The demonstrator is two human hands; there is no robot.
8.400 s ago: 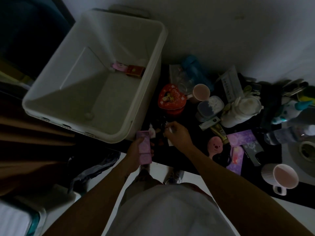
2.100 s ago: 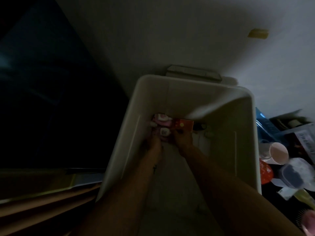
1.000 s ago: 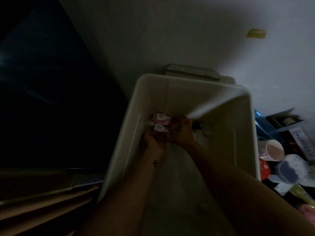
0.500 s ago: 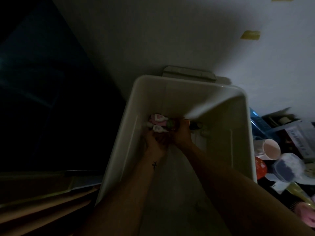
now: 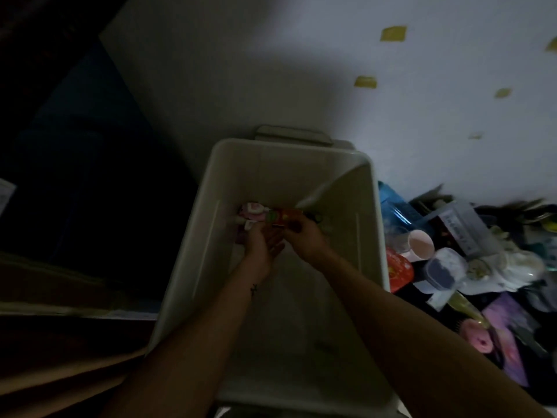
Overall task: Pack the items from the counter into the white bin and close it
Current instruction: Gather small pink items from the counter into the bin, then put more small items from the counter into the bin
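Your left hand (image 5: 260, 247) has eased back from the small pink-and-white packets (image 5: 252, 209), its fingers now loose and open. Your right hand (image 5: 303, 236) curls against the small red carton (image 5: 286, 216), which is less covered than before; I cannot tell whether it grips. Both items lie at the far end of the white plastic bin (image 5: 372, 236). A pink mug (image 5: 421, 241) and a red heart-shaped tin (image 5: 398, 271) sit just beside it.

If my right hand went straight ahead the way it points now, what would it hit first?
Most likely the small red box at the far end of the white bin; fingertips of the right hand look almost on it, though dim light hides whether they touch.
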